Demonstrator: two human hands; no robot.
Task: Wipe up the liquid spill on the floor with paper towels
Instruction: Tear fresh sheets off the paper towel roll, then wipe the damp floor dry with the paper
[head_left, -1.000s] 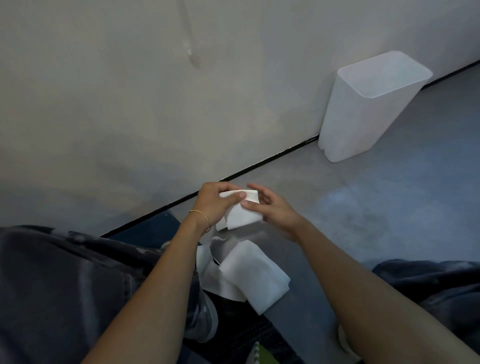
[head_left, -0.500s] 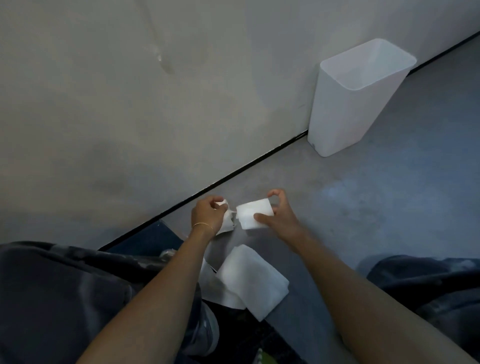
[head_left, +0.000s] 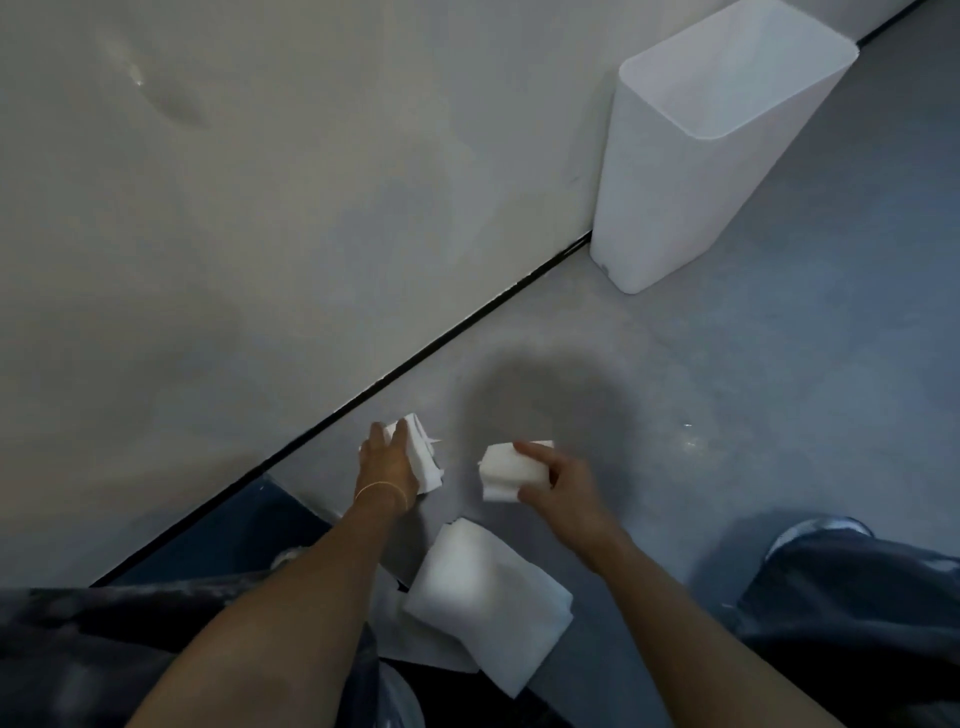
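Note:
My right hand (head_left: 563, 486) grips a folded white paper towel piece (head_left: 506, 470) just above the grey floor. My left hand (head_left: 388, 465) holds another white towel piece (head_left: 423, 457) low near the wall's base. A stack of folded paper towels (head_left: 488, 603) lies on the floor between my arms. A small glistening wet patch (head_left: 691, 441) shows on the floor to the right of my right hand. A round dark shadow (head_left: 545, 400) lies on the floor beyond my hands.
A tall white plastic bin (head_left: 691, 171) stands against the wall (head_left: 260, 208) at the upper right. A black seam (head_left: 426, 353) runs where wall meets floor. My dark-trousered knees (head_left: 857, 597) flank the towels on both sides.
The towel held between both hands has come apart into two pieces. My hands have moved apart and down toward the floor, and the view has tilted closer to the floor.

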